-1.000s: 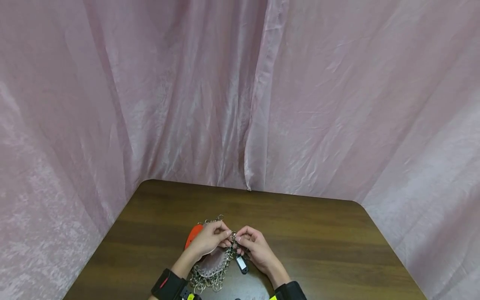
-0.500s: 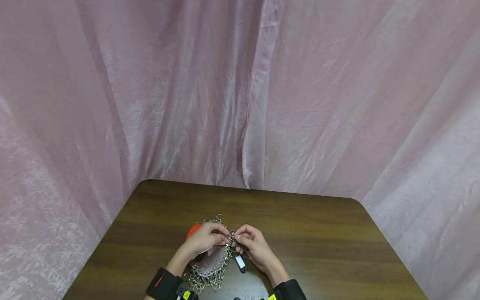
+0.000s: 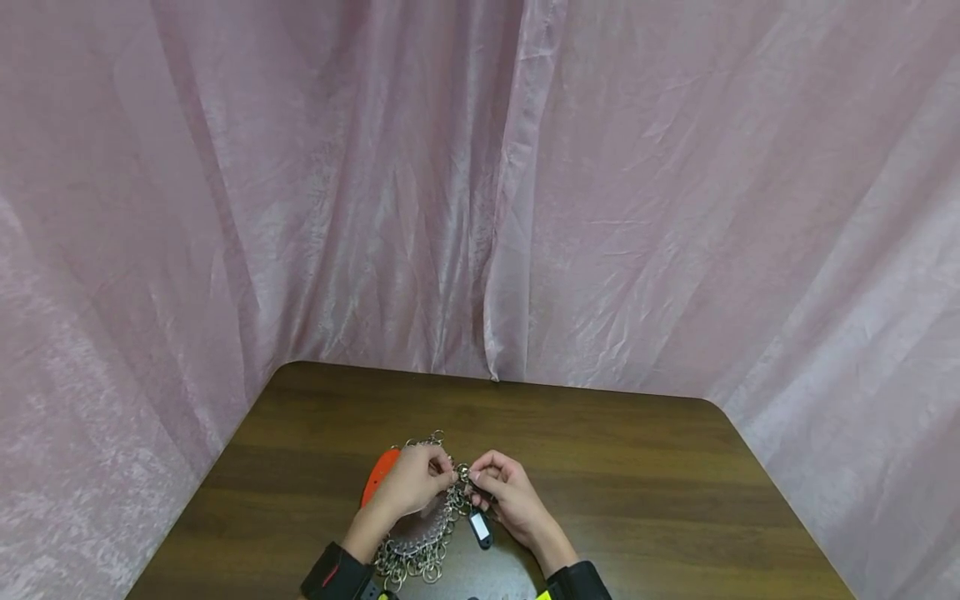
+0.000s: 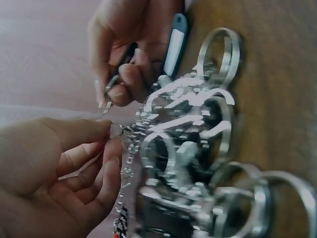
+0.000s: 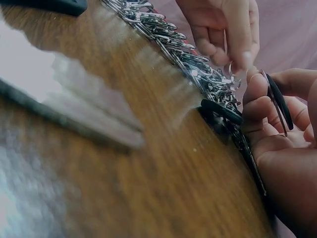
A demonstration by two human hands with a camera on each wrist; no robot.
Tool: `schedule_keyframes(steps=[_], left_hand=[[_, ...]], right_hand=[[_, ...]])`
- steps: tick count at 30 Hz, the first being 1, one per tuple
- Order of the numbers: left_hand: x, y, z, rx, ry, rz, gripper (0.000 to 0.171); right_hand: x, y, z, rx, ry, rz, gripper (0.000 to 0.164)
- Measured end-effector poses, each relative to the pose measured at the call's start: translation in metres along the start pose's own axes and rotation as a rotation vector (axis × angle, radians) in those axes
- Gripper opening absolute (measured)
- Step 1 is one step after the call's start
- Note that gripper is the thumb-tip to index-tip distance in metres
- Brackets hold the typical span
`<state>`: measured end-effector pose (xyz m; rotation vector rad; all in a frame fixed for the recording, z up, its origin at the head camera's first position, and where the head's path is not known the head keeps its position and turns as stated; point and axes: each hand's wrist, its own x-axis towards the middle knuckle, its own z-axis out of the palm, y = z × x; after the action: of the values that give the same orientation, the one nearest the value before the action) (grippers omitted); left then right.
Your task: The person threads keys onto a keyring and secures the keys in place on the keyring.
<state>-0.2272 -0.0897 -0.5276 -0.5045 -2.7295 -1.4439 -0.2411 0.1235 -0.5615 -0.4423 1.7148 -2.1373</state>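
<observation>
A bunch of metal rings [image 3: 461, 500] hangs around a pale oval piece [image 3: 420, 529] with a holed rim on the table. My left hand [image 3: 420, 482] pinches a small metal ring [image 4: 117, 130] at the bunch between thumb and fingertips. Close to its right, my right hand [image 3: 517, 500] pinches another metal ring [image 4: 104, 106] at its fingertips. Curled inside the right hand is a thin black-and-metal piece [image 5: 280, 101], perhaps a key. A dark tag with a white label [image 3: 481, 528] lies just below that hand. The fingers partly hide where the two rings meet.
An orange oval piece [image 3: 378, 475] shows behind my left hand. The brown wooden table [image 3: 637, 483] extends to the right and back, up to pink curtains [image 3: 375, 208]. A blurred pale flat object [image 5: 74, 94] lies near the right wrist.
My left hand shifts slightly, its fingertips drawing a little away from the right fingertips, and more of the orange piece shows. The right hand stays almost in place.
</observation>
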Motion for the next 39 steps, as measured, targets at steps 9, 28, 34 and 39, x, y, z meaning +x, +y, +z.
schedule_keyframes(steps=[9,28,34,39], left_hand=[[0.001,-0.003,-0.002,-0.203,-0.104,0.021,0.009],[0.003,-0.009,0.001,-0.114,-0.130,0.135,0.010],[0.006,-0.012,0.004,-0.043,-0.062,0.151,0.009],[0.007,-0.013,0.004,-0.021,-0.041,0.168,0.010]], right_hand=[[0.000,0.001,-0.001,-0.024,-0.017,-0.009,0.024],[0.000,0.001,-0.001,-0.006,0.019,-0.009,0.026],[0.001,0.001,-0.001,0.011,0.028,-0.028,0.025],[0.002,0.001,0.000,0.021,0.032,-0.026,0.027]])
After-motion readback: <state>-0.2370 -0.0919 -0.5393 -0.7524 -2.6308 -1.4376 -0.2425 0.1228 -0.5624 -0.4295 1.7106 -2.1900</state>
